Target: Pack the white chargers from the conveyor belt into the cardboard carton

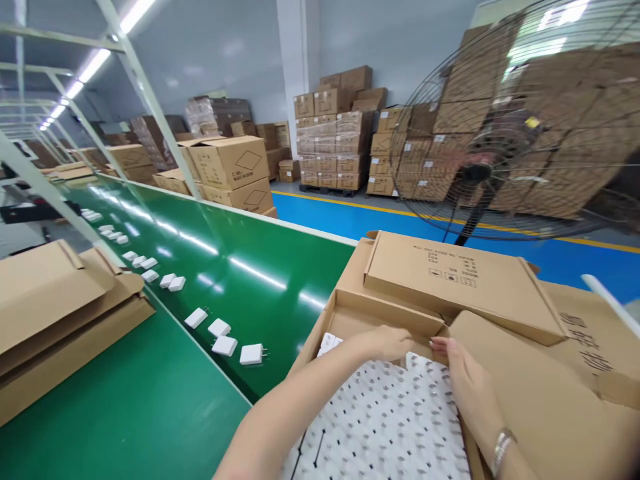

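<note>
My left hand point(393, 343) reaches over the far end of an open cardboard box point(383, 309), its fingers bent downward close together. Whatever lies under its fingertips is hidden. Packed rows of white plug chargers point(385, 407) with metal prongs facing up fill the box below my forearm. At the box's far right corner is my right hand point(467, 377), its fingers stretched inward past the side wall and its thumb apart from them. No item shows clearly in it. A gap in the chargers' far row lies between the two hands.
Loose white chargers point(251, 354) lie along the green conveyor belt point(270, 267) to the left. A closed flat carton point(450, 280) sits behind the open box. Folded cardboard point(60, 287) stands at left. A large fan point(480, 170) and stacked cartons point(327, 143) are beyond.
</note>
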The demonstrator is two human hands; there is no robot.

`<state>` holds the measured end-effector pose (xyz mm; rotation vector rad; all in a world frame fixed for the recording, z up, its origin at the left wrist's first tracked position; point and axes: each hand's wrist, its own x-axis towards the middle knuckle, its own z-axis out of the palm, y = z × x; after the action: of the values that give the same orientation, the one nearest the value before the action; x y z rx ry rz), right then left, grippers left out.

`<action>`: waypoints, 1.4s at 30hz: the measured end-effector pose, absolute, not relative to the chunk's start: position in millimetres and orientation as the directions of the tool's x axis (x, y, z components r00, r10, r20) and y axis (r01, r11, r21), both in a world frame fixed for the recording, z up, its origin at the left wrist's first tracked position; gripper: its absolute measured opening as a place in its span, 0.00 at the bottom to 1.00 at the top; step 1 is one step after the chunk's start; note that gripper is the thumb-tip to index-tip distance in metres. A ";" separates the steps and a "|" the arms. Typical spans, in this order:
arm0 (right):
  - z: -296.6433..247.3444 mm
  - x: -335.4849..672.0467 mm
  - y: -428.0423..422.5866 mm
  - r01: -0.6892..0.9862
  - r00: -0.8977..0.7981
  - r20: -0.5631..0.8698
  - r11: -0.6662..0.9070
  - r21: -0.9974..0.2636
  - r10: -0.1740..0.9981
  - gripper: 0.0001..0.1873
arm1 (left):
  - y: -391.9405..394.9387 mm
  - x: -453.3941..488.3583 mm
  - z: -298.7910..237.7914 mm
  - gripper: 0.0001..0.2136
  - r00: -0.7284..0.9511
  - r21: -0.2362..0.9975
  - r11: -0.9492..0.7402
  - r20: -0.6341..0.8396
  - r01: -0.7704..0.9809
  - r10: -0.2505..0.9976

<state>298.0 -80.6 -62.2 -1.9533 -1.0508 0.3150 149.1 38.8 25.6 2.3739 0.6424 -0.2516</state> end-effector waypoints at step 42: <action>-42.8 -29.5 59.2 0.906 -0.271 -0.213 0.174 -0.386 0.939 0.11 | 83.2 -201.7 26.0 0.20 -0.004 0.298 0.045 -0.136 0.953 0.991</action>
<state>-29.5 59.2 -42.8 -1.8505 -2.3496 0.6849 -201.7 83.2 26.0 1.9720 2.0227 0.1722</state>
